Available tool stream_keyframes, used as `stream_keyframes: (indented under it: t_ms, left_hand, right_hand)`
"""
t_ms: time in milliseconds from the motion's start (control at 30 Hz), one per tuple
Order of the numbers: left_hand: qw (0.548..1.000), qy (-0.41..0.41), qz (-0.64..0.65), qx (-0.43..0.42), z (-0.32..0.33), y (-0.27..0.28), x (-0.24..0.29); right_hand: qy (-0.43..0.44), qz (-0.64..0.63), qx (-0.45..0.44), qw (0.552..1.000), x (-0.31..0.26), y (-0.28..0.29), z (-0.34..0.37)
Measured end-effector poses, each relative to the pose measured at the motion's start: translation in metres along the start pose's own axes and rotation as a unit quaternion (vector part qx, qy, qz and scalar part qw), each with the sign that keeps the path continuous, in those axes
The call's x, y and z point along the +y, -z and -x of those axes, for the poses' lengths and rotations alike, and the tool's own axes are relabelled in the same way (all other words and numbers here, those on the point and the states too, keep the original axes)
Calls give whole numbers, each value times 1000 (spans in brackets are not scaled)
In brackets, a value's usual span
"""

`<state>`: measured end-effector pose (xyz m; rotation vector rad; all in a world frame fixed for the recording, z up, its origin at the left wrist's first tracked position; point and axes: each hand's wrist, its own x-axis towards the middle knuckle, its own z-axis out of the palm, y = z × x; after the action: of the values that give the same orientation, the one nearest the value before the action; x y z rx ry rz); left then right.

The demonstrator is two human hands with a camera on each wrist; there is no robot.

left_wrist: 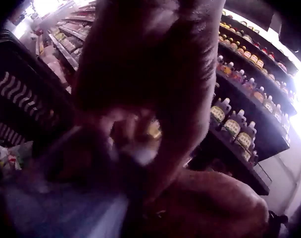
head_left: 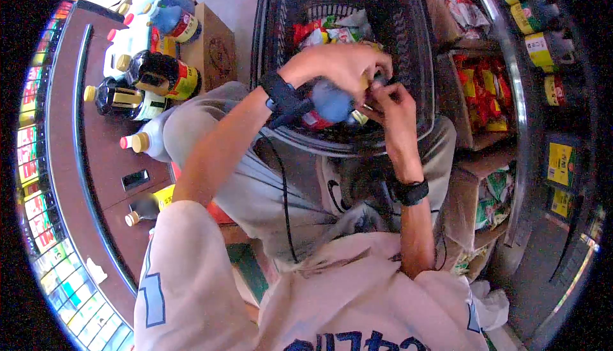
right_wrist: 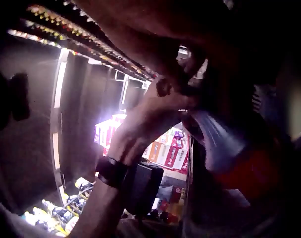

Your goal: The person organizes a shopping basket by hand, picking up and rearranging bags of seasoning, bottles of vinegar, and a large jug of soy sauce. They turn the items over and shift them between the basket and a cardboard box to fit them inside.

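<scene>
In the head view a bottle with a clear bluish body [head_left: 332, 103] and a red label lies tilted over the near part of a black plastic basket [head_left: 348, 148]. My left hand [head_left: 341, 65] reaches across from the left and grips the bottle's neck end. From the right, my right hand [head_left: 397, 108] meets it there, thumb and fingers pinching at the bottle's top. The cap is hidden among the fingers. In the right wrist view the bottle [right_wrist: 221, 141] slants down from the left hand [right_wrist: 158, 101]. Crumpled snack-like packets [head_left: 335, 31] lie deeper in the basket.
Large sauce bottles [head_left: 163, 75] and jugs stand on a brown shelf [head_left: 70, 127] at the left. Open cartons of red packets [head_left: 484, 92] line the right side, beside a shelf of dark bottles [head_left: 550, 51]. My knees [head_left: 191, 127] flank the basket.
</scene>
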<state>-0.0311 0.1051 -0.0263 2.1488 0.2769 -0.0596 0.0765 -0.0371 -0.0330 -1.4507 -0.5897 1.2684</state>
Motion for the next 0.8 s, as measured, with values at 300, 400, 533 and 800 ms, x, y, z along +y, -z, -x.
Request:
stream_keyframes:
  t_ms: [300, 400, 533, 800]
  left_hand:
    - [995, 98, -28, 22, 29, 27, 14]
    - [992, 88, -63, 63, 29, 36, -4]
    - [980, 134, -96, 113, 38, 47, 3]
    - [952, 166, -174, 188, 38, 49, 1]
  right_hand:
    - [60, 129, -71, 987, -4, -6, -10]
    - [57, 125, -61, 989, -15, 14, -7]
    - [3, 43, -26, 999, -25, 45, -7]
    - [4, 131, 42, 990, -30, 112, -8]
